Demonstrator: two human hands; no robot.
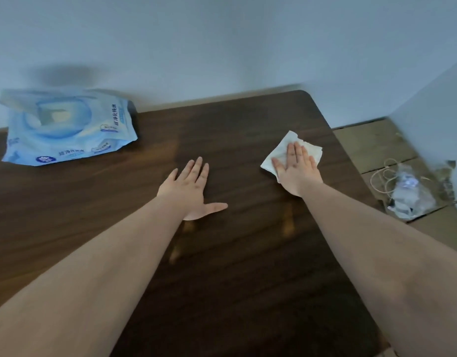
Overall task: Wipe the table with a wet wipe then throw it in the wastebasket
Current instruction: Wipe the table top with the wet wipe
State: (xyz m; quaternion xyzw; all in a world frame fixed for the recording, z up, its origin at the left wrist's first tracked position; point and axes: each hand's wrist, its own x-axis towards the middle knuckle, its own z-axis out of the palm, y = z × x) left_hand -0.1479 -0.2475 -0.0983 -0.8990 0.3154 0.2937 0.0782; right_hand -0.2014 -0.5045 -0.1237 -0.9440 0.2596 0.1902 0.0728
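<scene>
The right hand [295, 167] presses flat on the wet wipe [281, 150], far right of the wipes pack [67, 127], left hand [188, 189] spread empty on the surface [235, 253]; the wipe may bunch under uneven pressure.

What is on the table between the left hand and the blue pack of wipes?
Nothing: in the head view, only bare dark wood of the table lies between the left hand and the blue wipes pack.
</scene>
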